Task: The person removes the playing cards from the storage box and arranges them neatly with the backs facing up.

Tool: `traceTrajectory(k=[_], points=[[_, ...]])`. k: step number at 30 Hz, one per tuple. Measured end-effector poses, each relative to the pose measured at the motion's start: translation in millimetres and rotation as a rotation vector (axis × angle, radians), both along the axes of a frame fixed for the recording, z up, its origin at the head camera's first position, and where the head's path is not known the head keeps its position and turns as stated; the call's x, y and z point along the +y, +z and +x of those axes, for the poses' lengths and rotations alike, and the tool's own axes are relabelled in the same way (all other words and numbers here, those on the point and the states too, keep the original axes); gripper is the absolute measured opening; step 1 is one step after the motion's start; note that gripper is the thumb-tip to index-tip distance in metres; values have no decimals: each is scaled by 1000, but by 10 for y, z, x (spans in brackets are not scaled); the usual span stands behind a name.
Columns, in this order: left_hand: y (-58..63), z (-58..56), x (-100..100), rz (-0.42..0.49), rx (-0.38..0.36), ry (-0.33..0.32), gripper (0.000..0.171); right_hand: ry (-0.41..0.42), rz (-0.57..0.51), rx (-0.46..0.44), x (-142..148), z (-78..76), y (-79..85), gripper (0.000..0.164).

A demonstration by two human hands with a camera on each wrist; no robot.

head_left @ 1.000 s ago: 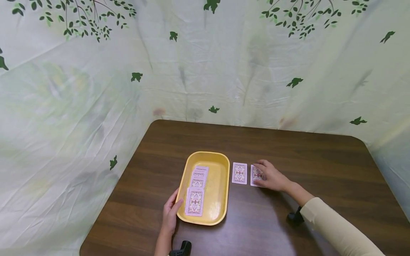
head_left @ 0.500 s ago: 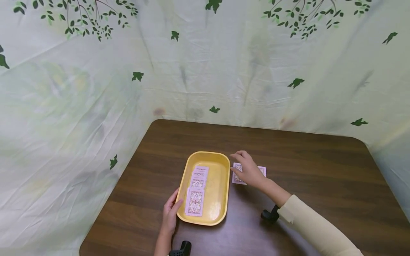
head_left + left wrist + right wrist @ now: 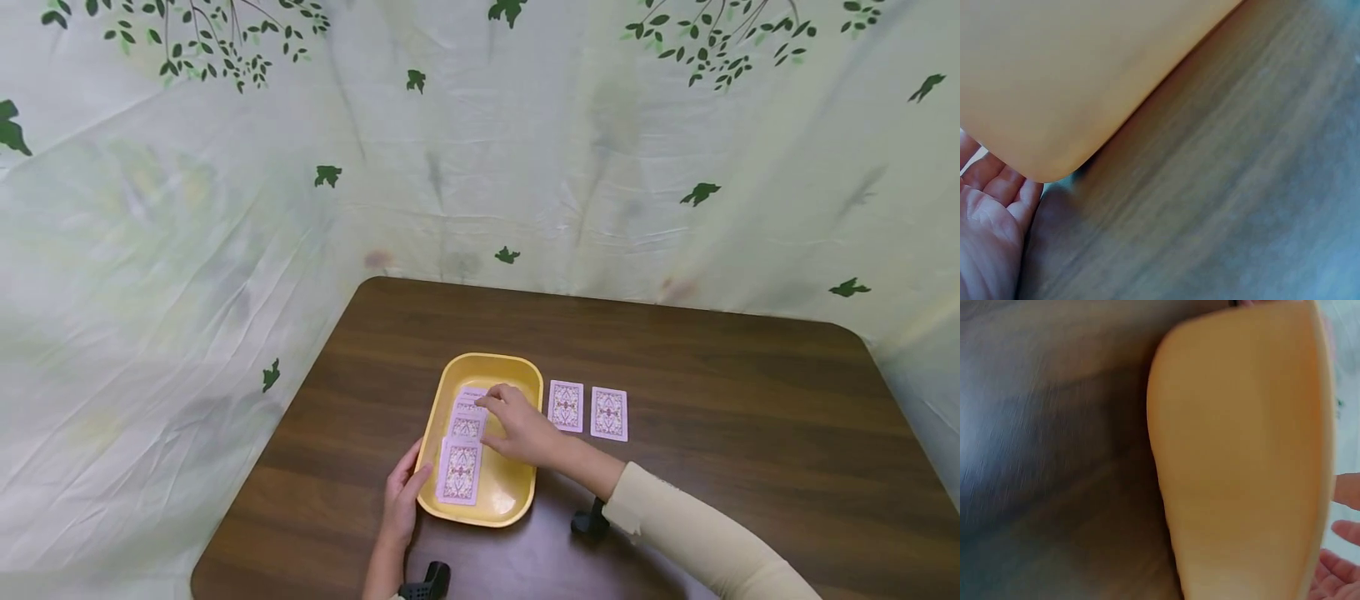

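A yellow tray (image 3: 497,504) sits on the table, seen from the side in both wrist views. Inside it, playing cards (image 3: 461,475) lie face down in an overlapping column along the left half. My left hand (image 3: 401,504) grips the tray's near left corner, thumb over the rim and fingers against its outer side. Over the tray, my right hand (image 3: 522,429) has thumb and fingers spread apart beside the upper cards, with nothing seen between them. Two more playing cards lie to the tray's right, a nearer card (image 3: 566,407) and a farther card (image 3: 609,414), both face down.
The brown wooden table (image 3: 720,400) has rounded far corners. A pale curtain (image 3: 570,167) with green leaf prints hangs behind it and along the left. Black wrist devices show below both hands, including the right wrist device (image 3: 590,522).
My right hand has moved left, off the farther loose card, past the nearer one and over the tray. Both loose cards stay on the table. My left hand keeps its hold on the tray.
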State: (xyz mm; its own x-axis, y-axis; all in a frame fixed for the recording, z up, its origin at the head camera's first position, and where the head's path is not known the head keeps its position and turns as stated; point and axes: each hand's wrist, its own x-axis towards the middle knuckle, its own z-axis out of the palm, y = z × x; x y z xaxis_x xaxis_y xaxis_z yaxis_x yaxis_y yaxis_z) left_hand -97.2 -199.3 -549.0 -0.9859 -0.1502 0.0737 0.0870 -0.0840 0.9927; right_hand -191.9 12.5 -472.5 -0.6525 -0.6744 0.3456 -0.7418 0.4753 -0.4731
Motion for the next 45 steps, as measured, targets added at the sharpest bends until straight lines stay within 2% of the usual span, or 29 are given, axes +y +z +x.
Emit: traceTrajectory(k=[6, 17, 21, 27, 34, 45], points=[[13, 7, 12, 15, 7, -11, 43, 40, 101, -53, -194, 119, -89, 50], [33, 13, -1, 16, -19, -3, 43, 22, 262, -160, -372, 274, -160, 59], [37, 6, 3, 8, -33, 3, 42, 16, 323, -136, -410, 319, -204, 60], [27, 4, 4, -1, -41, 4, 42, 4, 357, -94, -443, 376, -243, 63], [29, 11, 9, -9, -6, 3, 42, -1, 398, -45, -469, 429, -272, 66], [13, 12, 2, 15, 2, -1, 42, -1, 389, -61, -498, 421, -294, 63]])
